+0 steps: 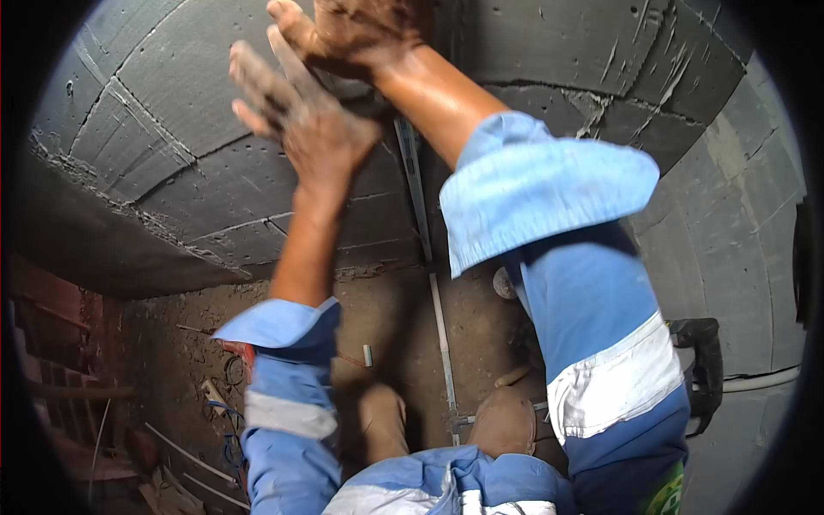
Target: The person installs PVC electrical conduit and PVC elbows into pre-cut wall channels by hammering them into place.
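My left hand [305,120] is raised in front of the grey wall [257,184], its dusty fingers spread and slightly blurred. Just above and to the right is my right hand [365,34], cut off by the top edge of the view. One stretched digit of it points left, and its other fingers are largely out of view. The two hands overlap here, and no object shows in either. Below them a long narrow metal bar [414,184] stands upright along the wall.
A pale pipe [440,326] runs along the dirt floor toward my boots [504,422]. A short pipe piece [368,355] lies left of it. Cables [230,451] and thin rods lie at lower left. A black tool-like object [705,369] is by my right arm.
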`<state>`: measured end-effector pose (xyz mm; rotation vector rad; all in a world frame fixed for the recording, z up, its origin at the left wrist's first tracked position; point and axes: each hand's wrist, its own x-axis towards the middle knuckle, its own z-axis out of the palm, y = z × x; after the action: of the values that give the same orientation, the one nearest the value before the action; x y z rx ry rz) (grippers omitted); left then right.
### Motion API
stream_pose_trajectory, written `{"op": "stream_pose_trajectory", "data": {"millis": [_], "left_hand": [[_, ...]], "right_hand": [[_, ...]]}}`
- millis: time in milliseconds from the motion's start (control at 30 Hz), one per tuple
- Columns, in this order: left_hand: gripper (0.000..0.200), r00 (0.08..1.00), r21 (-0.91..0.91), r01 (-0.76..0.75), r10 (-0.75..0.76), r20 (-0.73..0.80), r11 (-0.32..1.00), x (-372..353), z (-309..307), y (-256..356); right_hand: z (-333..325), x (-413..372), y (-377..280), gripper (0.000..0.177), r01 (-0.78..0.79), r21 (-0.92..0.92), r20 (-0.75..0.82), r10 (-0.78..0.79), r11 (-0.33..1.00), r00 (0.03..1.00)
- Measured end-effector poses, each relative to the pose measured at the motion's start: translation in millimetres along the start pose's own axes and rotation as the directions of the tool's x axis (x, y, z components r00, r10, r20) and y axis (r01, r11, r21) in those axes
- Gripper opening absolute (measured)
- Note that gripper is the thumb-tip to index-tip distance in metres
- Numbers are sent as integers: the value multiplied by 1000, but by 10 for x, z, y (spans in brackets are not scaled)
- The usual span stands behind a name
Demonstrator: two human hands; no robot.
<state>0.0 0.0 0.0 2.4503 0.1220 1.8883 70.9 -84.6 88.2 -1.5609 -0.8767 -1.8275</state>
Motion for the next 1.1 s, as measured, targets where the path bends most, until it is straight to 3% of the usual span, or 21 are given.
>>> {"op": "stream_pose_trajectory", "data": {"millis": [67, 100, 167, 333, 433, 467, 500, 567, 600, 633, 667, 700, 733, 767, 833, 900, 933, 1033, 1100], "left_hand": [[136, 975, -38, -184, 188, 118, 982, 265, 56, -304], [136, 991, -57, -69, 75, 111, 996, -246, 120, 1], [146, 983, -63, -93, 102, 152, 994, -124, 98, -107], [144, 987, -185, -70, 95, 127, 980, -71, 61, -114], [137, 994, -141, -30, 44, 99, 990, -63, 23, -5], [108, 991, -70, -124, 126, 31, 990, -86, 6, 10], [108, 991, -88, -127, 130, 25, 988, -85, 1, -3], [76, 922, -368, 125, 29, 385, 922, -62, 39, -72], [59, 994, -285, -84, 101, 45, 955, -71, 115, -49], [59, 994, -296, -86, 100, 34, 951, -40, 82, -37], [66, 915, -189, 85, -2, 403, 978, -11, -12, -25], [73, 703, -29, 201, -123, 701, 979, 29, -52, -13], [73, 710, -40, 211, -126, 693, 977, 50, -14, -5], [81, 798, -110, 191, -89, 596, 975, 13, -1, 0], [100, 937, -239, 121, -31, 349, 964, -15, 46, 13], [122, 999, -346, 14, 3, 49, 938, -9, 90, 24], [126, 1000, -325, 10, -1, 26, 946, -20, 94, 18], [126, 996, -267, 33, -9, 91, 963, -46, 111, 11], [126, 1000, -321, -3, 2, -3, 947, -41, 137, 5]], "right_hand": [[215, 147, 20, 83, 20, 16, -96, -18, 1000, 995], [-33, -176, 73, 81, 140, 71, 80, -145, 988, 986], [7, -149, 51, 81, 255, 21, 131, -256, 967, 958], [0, -95, -15, 80, 217, 67, 103, -224, 974, 969], [3, -107, 22, 80, 231, 92, 78, -239, 969, 968], [6, -112, 37, 80, 238, 83, 72, -244, 968, 967], [6, -93, 48, 80, 252, 70, 60, -257, 965, 965], [-18, -84, 41, 78, 226, 120, 45, -233, 967, 972], [-4, -79, 56, 78, 253, 86, 27, -256, 964, 966], [17, -76, 78, 77, 276, 57, 13, -278, 959, 961], [32, -69, 93, 77, 300, 33, 9, -301, 953, 954], [54, -68, 115, 76, 327, 10, -1, -327, 945, 945], [70, -66, 131, 76, 355, -11, -13, -355, 935, 935], [83, -65, 144, 75, 360, -28, -12, -360, 933, 933], [63, -46, 109, 75, 371, -47, -11, -372, 927, 928], [-5, -42, 67, 72, 341, -57, 14, -341, 938, 940], [-72, -59, 57, 72, 310, -70, 101, -302, 948, 948], [-95, -52, 32, 73, 293, -73, 129, -282, 953, 951], [-107, -48, 21, 73, 297, -73, 125, -287, 952, 950]]}}
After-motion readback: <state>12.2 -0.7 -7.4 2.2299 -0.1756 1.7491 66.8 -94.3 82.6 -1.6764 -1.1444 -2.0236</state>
